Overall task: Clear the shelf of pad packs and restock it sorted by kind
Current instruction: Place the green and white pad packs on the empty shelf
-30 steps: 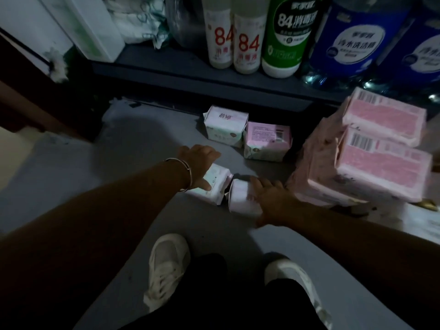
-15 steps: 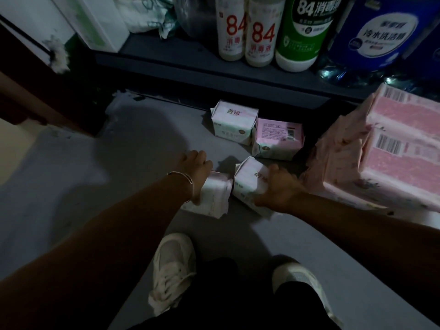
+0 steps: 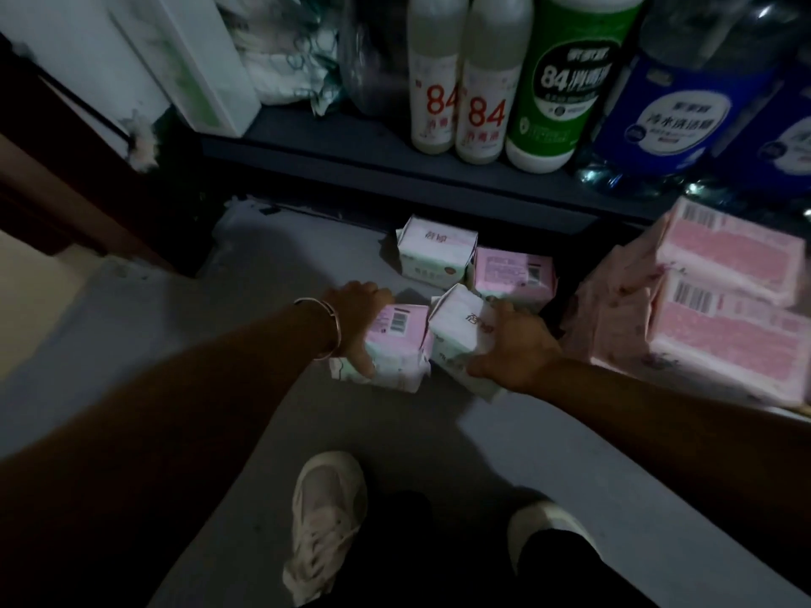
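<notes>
On the grey floor (image 3: 131,344), seen from the head camera, four small pad packs grouped close together below a dark shelf (image 3: 351,142). Nearest, left: pink barcode pack (image 3: 397,326), gripped by the left hand (image 3: 357,318), fingers curled over its far top edge, thumb down its near side, silver bracelet (image 3: 327,318) on the wrist. Touching or just beside it, to the right: white tilted pack (image 3: 461,331) with red lettering, grasped by the right hand (image 3: 511,344), fingers over the far side and thumb along the lower near edge. Whether either pack is lifted off the floor: cannot tell. Farther back, near the shelf foot: white standing pack (image 3: 439,252), and just right of it, touching or nearly so, a pink labelled pack (image 3: 513,274), both unheld. Well to the right: a stack of large pink packs (image 3: 719,326), barcodes facing up, piled unevenly. Up on the shelf: two white 84 disinfectant bottles (image 3: 461,94) side by side, a green 84 bottle (image 3: 566,89) next to them, then blue-labelled jugs (image 3: 684,103) at right; crumpled white bags (image 3: 281,59) and a white box (image 3: 188,68) at left. At the bottom edge: two pale sneakers (image 3: 327,520), dark trouser legs between and around them. Dim lighting throughout; small print on the packs unreadable.
</notes>
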